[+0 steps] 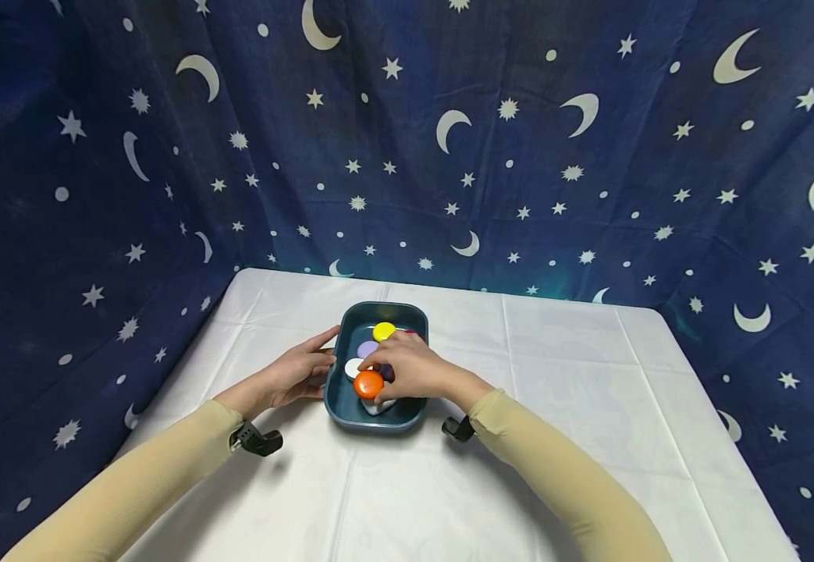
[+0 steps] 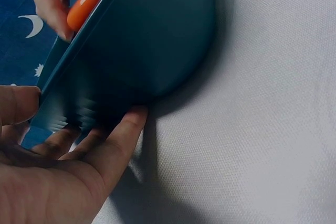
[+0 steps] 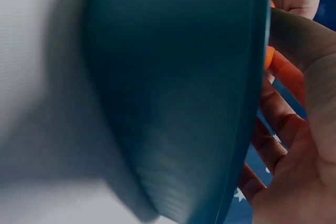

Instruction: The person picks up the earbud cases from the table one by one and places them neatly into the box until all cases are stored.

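A dark teal tray (image 1: 376, 426) with raised walls stands on the white cloth and holds several round glossy discs. My right hand (image 1: 414, 368) is over the tray and pinches an orange disc (image 1: 368, 384) between thumb and fingers. In the left wrist view the orange disc (image 2: 90, 1) shows just above the tray's rim. Close by in the tray are a yellow disc (image 1: 384, 332), a lilac disc (image 1: 367, 349) and a white disc (image 1: 354, 368); others are partly hidden under the right hand. My left hand (image 1: 299, 372), fingers extended, touches the tray's left outer wall (image 2: 142, 40).
A white cloth (image 1: 575, 437) covers the table around the tray. Dark blue curtains (image 1: 407, 140) with moons and stars hang behind and at both sides. Each wrist carries a black camera, one on the left wrist (image 1: 257, 440).
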{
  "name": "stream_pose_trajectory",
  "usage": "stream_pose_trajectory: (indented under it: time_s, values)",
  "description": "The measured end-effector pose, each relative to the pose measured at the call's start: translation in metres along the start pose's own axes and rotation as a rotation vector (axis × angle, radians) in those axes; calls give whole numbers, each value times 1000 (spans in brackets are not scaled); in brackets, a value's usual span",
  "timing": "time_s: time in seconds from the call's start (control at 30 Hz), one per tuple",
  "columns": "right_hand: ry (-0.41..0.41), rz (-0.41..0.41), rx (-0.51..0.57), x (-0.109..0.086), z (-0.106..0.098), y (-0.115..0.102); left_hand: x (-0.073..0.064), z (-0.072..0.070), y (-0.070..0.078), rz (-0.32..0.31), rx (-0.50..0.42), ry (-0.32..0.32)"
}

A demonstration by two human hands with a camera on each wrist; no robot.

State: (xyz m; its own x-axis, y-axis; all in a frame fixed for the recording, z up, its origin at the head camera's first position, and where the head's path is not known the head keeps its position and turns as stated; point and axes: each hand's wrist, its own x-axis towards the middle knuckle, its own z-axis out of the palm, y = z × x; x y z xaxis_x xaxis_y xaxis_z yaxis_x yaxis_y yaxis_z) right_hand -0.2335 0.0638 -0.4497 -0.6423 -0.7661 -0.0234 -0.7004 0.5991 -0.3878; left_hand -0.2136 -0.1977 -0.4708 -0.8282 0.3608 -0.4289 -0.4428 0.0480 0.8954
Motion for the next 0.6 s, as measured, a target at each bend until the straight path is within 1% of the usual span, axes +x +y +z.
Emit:
stream_pose_trajectory:
  time_s: [0.13,0.3,0.43,0.6]
  values:
    - [-14,-2,-55,9,2,-5,0,0,1,1,0,-3]
    - [1,-5,-47,12,2,-7,-1,2,1,6,-6,-17]
    - [56,6,6,2,-4,-1,-1,4,1,5,-8,-16]
    - [142,29,91,-20,-15,14,0,6,2,-5,-4,6]
